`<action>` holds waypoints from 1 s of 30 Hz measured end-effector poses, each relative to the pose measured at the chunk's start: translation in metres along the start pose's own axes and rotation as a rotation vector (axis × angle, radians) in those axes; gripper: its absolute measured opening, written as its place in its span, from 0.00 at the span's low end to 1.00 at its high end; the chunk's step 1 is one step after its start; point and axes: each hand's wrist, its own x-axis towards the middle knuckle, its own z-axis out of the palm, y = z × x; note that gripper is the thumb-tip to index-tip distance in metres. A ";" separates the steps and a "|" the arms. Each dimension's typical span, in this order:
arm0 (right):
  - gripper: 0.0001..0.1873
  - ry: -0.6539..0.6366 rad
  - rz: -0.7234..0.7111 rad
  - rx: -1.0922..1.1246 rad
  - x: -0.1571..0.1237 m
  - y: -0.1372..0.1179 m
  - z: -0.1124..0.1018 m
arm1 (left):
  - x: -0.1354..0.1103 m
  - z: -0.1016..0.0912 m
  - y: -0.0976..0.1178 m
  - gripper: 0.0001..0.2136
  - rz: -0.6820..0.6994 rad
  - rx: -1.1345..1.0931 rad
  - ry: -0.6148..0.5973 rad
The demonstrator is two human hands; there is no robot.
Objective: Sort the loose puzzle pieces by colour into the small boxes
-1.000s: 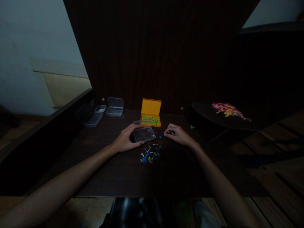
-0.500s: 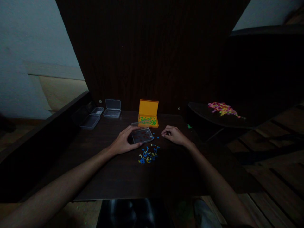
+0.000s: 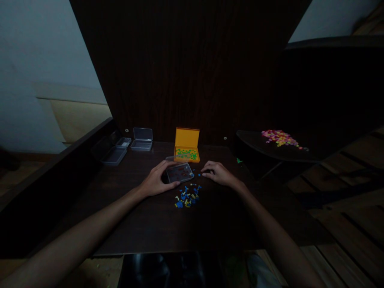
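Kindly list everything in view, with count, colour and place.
Rectangular plastic box: 1, clear, table centre
Open plastic case: 1, orange, table rear
Small irregular pieces: many, green, inside case
Small loose pieces: many, blue/yellow/cream, front centre
Other plastic boxes: about 3, clear, rear left
Small piled pieces: many, multicoloured, right shelf
Scrap: 1, green, table right
Wooden table: 1, dark, beneath
Wooden panel: 1, dark, behind
Wall: 1, pale, left
Floor: 1, brown, lower right
Shiny surface: 1, black, bottom
Left hand: 1, holding clear box
Right hand: 1, near loose pieces
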 end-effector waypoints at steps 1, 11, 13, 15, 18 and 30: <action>0.09 0.000 -0.005 -0.009 0.000 0.000 0.000 | 0.000 0.000 0.000 0.28 -0.005 0.003 -0.003; 0.11 0.000 -0.013 -0.021 -0.002 0.000 0.000 | 0.000 0.000 -0.001 0.28 -0.006 0.004 -0.023; 0.10 -0.006 -0.015 -0.025 -0.002 0.000 0.001 | 0.000 -0.001 0.000 0.28 -0.009 0.007 -0.021; 0.09 -0.009 -0.017 -0.037 -0.001 0.000 0.001 | 0.000 -0.001 0.000 0.28 -0.006 0.008 -0.021; 0.09 -0.008 -0.009 -0.049 -0.001 0.000 0.000 | 0.000 0.000 0.000 0.27 0.004 0.002 -0.023; 0.06 0.000 -0.009 -0.082 -0.002 0.001 -0.004 | 0.001 -0.001 0.001 0.27 -0.003 0.009 -0.028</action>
